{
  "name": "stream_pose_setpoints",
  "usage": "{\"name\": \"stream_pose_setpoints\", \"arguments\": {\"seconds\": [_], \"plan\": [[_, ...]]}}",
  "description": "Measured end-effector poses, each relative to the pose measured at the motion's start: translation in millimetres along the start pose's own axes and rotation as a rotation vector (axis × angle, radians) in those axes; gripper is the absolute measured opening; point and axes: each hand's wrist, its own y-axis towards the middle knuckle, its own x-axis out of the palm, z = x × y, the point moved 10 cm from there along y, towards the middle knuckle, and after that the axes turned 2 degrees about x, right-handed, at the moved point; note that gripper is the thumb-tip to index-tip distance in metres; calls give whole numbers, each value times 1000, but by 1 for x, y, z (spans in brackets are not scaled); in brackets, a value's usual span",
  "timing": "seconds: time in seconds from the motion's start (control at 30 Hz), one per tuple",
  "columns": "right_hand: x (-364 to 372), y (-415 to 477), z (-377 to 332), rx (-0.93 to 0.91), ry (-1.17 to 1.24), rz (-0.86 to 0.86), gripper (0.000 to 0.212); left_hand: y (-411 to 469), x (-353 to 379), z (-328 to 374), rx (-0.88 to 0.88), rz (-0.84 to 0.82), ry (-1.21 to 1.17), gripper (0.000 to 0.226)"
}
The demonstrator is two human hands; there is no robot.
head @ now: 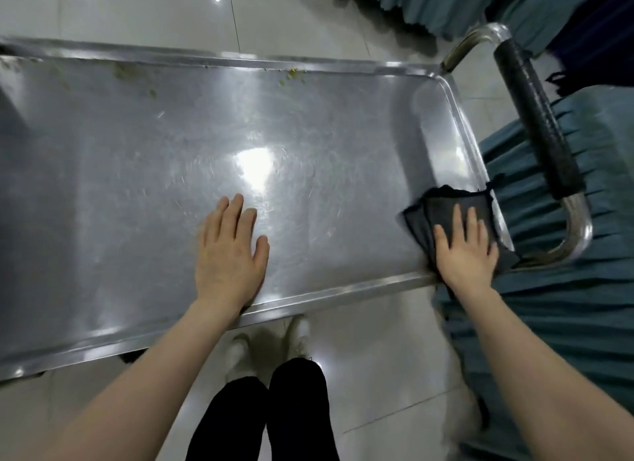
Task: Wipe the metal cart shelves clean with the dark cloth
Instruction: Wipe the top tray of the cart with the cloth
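A: Biggest thing first?
B: Floor (144,11), pale glossy tile, light spots on it. Over it the shelf (137,172), top of a metal cart, raised rim all round, scratched, bright glare near the middle.

A: Next?
B: Teal pleated fabric (566,306) on the right, beside and below the shelf's right end. More of it at the top right.

A: The cart's handle?
B: Handle (538,117), a bent metal tube with a black wrap, at the right end, just past the rim.

A: The person?
B: Two bare forearms come in from the bottom. Black legs (274,416) below, pale shoes (267,344) blurry under the near rim.

A: Hands?
B: Left hand (230,255) lies flat on bare metal near the front rim, palm down, fingers spread, holding nothing. Right hand (466,251) is flat too, fingers extended, pressing down on the cloth, not clenched round it.

A: Where's the cloth?
B: Cloth (442,213), dark grey, folded, in the shelf's near right corner, under the right hand. Its right edge laps onto the rim; frayed bits stick out at the top.

A: Anything small?
B: Greenish crumbs (291,73) along the far rim, more smears (120,70) toward the far left. The two hands are well apart.
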Motion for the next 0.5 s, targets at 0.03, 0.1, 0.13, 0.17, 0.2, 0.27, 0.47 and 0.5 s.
{"name": "stream_pose_setpoints", "arguments": {"seconds": [0.03, 0.1, 0.13, 0.17, 0.2, 0.27, 0.47, 0.5], "plan": [[1, -13, -18, -47, -5, 13, 65, 0, 0, -1, -2, -3, 0, 43], [5, -48, -80, -216, -11, 31, 64, 0, 1, -3, -9, -3, 6, 41], [8, -68, -117, -320, -9, 44, 64, 0, 2, -3, -13, -6, 12, 40], [12, -90, -155, -433, -14, 54, 65, 0, 3, -4, -15, -7, 17, 40], [17, -111, -188, -541, -28, 56, 65, -1, 3, -4, -12, -8, 19, 40], [22, -135, -221, -681, -26, 34, 65, -1, 2, -3, 0, -3, 12, 41], [8, -46, -98, -440, -49, 24, 64, -1, 1, 0, -4, 10, -13, 45], [5, -22, -61, -312, -50, 17, 65, -1, 0, 0, 1, 17, -11, 44]]}}
